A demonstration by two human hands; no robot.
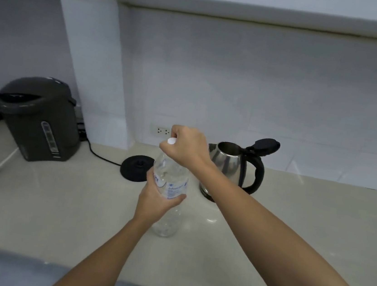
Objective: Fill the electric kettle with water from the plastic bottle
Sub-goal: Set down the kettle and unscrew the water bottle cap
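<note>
A clear plastic bottle [171, 183] with a white and blue label stands upright on the counter. My left hand [155, 200] wraps around its middle. My right hand [186, 146] is closed over its top, fingers pinching the white cap [171, 141]. Just behind and to the right stands the steel electric kettle [226, 164] with a black handle. Its black lid [265, 145] is flipped open and the mouth is uncovered. The kettle's round black base [135, 168] lies apart from it, to the left of the bottle.
A dark grey hot-water dispenser [39, 119] stands at the back left, with a black cord [100, 155] running to the kettle base. A wall socket [162, 130] sits low on the wall behind the bottle. The pale counter [292, 215] stretches to the right.
</note>
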